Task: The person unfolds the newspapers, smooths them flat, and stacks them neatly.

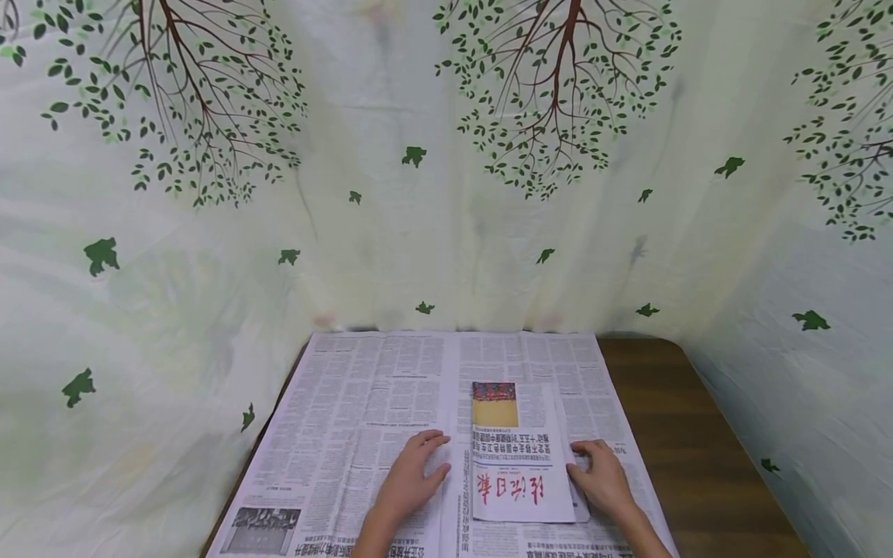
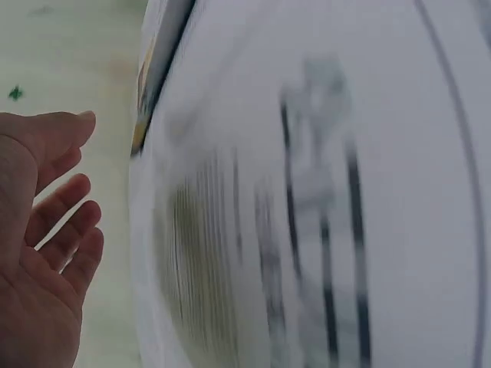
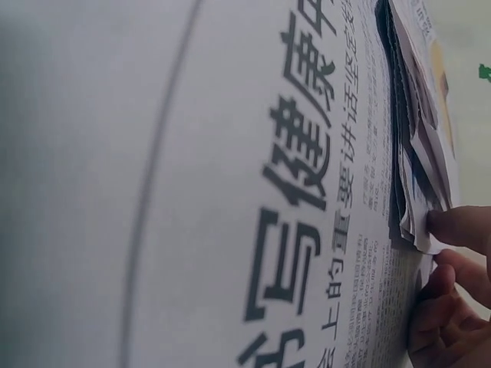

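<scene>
In the head view, saw a folded newspaper (image 1: 523, 465) with a red masthead (image 1: 509, 488) and a colour photo (image 1: 494, 404), lying at the thumb side of the right hand (image 1: 603, 477) and, across a small gap, to the right of the left hand (image 1: 412, 480). Noted spread newspaper sheets (image 1: 391, 380) beneath both hands, brown tabletop (image 1: 691, 449) past the right hand's outer side, and a tree-printed curtain (image 1: 377, 232) ahead of both. Saw nothing gripped in the left hand, with thumb set apart from gently bent fingers. In the left wrist view, found that same wide, loose posture, with blurred print beside the palm; could not tell of any contact with the sheets. Made out, past the thumb, an edge probably belonging to the folded newspaper. In the right wrist view, saw thumb and forefinger close together, pinching a corner of the folded newspaper, with several layers parting along the edge beside the thumb and bold headline characters (image 3: 295, 192) off to the side of those fingers. Judged the folded newspaper light, limp in single leaves but stiffer along the creases, apt to slide on the paper beneath and to tear or crumple under a hard tug. Judged best a pinch taking in every layer at the edge nearest the right hand.
</scene>
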Demonstrator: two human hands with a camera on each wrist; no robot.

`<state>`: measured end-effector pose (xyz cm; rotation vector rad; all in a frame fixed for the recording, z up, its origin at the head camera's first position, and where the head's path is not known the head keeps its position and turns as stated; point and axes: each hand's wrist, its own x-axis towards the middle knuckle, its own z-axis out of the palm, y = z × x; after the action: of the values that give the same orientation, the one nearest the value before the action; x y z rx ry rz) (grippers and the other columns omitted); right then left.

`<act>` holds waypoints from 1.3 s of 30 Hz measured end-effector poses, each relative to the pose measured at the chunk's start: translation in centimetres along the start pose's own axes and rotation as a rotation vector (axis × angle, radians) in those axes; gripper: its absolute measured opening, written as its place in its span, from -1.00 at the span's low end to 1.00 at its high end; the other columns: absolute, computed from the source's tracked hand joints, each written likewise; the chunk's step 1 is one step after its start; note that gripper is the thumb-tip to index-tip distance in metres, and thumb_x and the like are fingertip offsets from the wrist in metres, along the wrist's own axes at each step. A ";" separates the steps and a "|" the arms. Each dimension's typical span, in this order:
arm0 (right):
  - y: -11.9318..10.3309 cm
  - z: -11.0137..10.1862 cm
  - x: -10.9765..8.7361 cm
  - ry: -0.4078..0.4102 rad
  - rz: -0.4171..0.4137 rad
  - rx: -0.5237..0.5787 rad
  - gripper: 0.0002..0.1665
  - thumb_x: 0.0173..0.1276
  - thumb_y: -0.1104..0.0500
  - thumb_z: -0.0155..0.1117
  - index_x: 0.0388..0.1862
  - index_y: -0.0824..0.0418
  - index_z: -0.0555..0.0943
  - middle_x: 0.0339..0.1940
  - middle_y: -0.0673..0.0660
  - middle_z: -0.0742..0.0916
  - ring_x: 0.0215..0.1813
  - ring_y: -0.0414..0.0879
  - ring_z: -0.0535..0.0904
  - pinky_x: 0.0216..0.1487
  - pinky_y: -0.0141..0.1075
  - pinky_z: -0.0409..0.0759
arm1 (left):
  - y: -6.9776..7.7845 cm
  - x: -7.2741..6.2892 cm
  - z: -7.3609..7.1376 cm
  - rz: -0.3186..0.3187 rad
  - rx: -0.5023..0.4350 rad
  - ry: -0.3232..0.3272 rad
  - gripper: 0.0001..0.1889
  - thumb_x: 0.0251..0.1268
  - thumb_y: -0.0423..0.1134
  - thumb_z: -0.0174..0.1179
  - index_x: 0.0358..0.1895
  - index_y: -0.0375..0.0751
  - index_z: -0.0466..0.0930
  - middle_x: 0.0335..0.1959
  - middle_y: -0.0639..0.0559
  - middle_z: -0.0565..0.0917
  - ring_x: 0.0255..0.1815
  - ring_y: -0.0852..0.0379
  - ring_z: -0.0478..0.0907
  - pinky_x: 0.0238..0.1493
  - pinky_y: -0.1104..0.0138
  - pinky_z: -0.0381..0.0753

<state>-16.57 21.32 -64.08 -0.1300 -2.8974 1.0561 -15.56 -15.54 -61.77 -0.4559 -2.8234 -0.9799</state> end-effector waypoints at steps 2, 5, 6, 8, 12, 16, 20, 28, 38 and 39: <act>-0.2 0.0 0.0 -0.007 0.003 0.009 -0.50 0.18 0.20 0.52 0.13 0.29 0.69 0.02 0.17 0.69 -0.32 -0.16 0.44 -0.31 -0.34 0.40 | 1.5 0.5 1.0 0.068 -0.010 -0.010 -0.52 0.30 -0.19 0.41 0.28 -0.11 0.62 0.33 -0.03 0.58 0.39 -0.06 0.50 0.40 0.02 0.49; -0.5 0.0 -0.1 -0.011 0.004 0.019 -0.50 0.20 0.20 0.51 0.13 0.30 0.69 0.02 0.17 0.69 -0.35 -0.17 0.43 -0.35 -0.38 0.39 | 3.7 1.1 2.2 0.132 -0.031 -0.063 -0.54 0.33 -0.20 0.37 0.29 -0.15 0.62 0.32 -0.06 0.59 0.38 -0.05 0.51 0.40 0.03 0.49; -0.5 0.0 -0.2 -0.010 0.004 0.020 -0.50 0.20 0.21 0.50 0.13 0.30 0.69 0.01 0.17 0.69 -0.36 -0.17 0.43 -0.36 -0.38 0.39 | 4.3 1.3 2.6 0.150 -0.029 -0.082 -0.54 0.35 -0.20 0.36 0.29 -0.15 0.62 0.32 -0.06 0.59 0.38 -0.05 0.51 0.40 0.04 0.49; -0.7 0.0 -0.2 0.001 -0.003 0.018 -0.52 0.20 0.22 0.50 0.12 0.29 0.69 -0.01 0.16 0.71 -0.36 -0.18 0.44 -0.35 -0.38 0.40 | 5.3 1.6 3.3 0.157 -0.025 -0.126 -0.54 0.37 -0.19 0.34 0.31 -0.15 0.61 0.33 -0.05 0.58 0.40 -0.04 0.49 0.43 0.06 0.47; -0.7 0.1 -0.2 0.000 0.002 0.046 -0.53 0.21 0.24 0.48 0.12 0.29 0.69 -0.01 0.17 0.73 -0.32 -0.16 0.46 -0.31 -0.37 0.43 | 6.6 2.1 4.6 0.118 0.023 -0.171 -0.54 0.35 -0.18 0.35 0.29 -0.13 0.62 0.31 -0.01 0.57 0.41 -0.03 0.47 0.45 0.09 0.45; -0.8 0.3 -0.3 -0.017 0.019 0.083 -0.52 0.22 0.26 0.46 0.15 0.29 0.67 0.02 0.19 0.74 -0.28 -0.16 0.48 -0.28 -0.39 0.44 | 7.0 2.3 5.5 0.070 0.083 -0.186 -0.53 0.30 -0.16 0.37 0.28 -0.13 0.63 0.29 -0.02 0.59 0.37 -0.05 0.49 0.43 0.08 0.47; -0.9 0.4 -0.4 -0.017 0.015 0.104 -0.48 0.23 0.27 0.46 0.19 0.32 0.65 0.01 0.20 0.74 -0.39 -0.20 0.44 -0.38 -0.42 0.41 | 7.0 2.2 5.8 0.029 0.134 -0.235 -0.48 0.25 -0.09 0.40 0.29 -0.07 0.63 0.31 -0.02 0.58 0.38 -0.07 0.48 0.43 0.07 0.46; -1.2 0.1 -0.2 -0.008 -0.002 0.045 -0.38 0.20 0.26 0.46 0.25 0.40 0.59 -0.06 0.17 0.71 -0.38 -0.20 0.42 -0.38 -0.39 0.38 | 6.2 2.3 5.4 0.030 0.072 -0.249 -0.39 0.16 -0.09 0.48 0.31 -0.13 0.60 0.33 -0.04 0.56 0.41 -0.11 0.46 0.46 0.05 0.43; -1.7 0.1 0.3 -0.046 0.063 0.059 -0.42 0.18 0.20 0.48 0.14 0.45 0.62 -0.22 0.12 0.75 -0.32 -0.16 0.56 -0.31 -0.35 0.51 | 6.2 2.3 5.3 0.026 0.032 -0.242 -0.41 0.19 -0.05 0.44 0.29 -0.16 0.60 0.33 -0.07 0.58 0.41 -0.14 0.47 0.46 0.05 0.42; -1.7 0.0 0.3 -0.052 0.066 0.073 -0.43 0.18 0.20 0.48 0.13 0.45 0.62 -0.25 0.11 0.75 -0.32 -0.15 0.56 -0.30 -0.33 0.52 | 6.3 2.3 5.3 0.030 0.033 -0.236 -0.41 0.19 -0.06 0.44 0.29 -0.17 0.60 0.32 -0.07 0.58 0.40 -0.14 0.47 0.46 0.04 0.42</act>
<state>-17.00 20.07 -63.03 -0.1985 -2.9141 1.1916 -15.83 -7.03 -61.76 -0.6478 -3.0245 -0.9293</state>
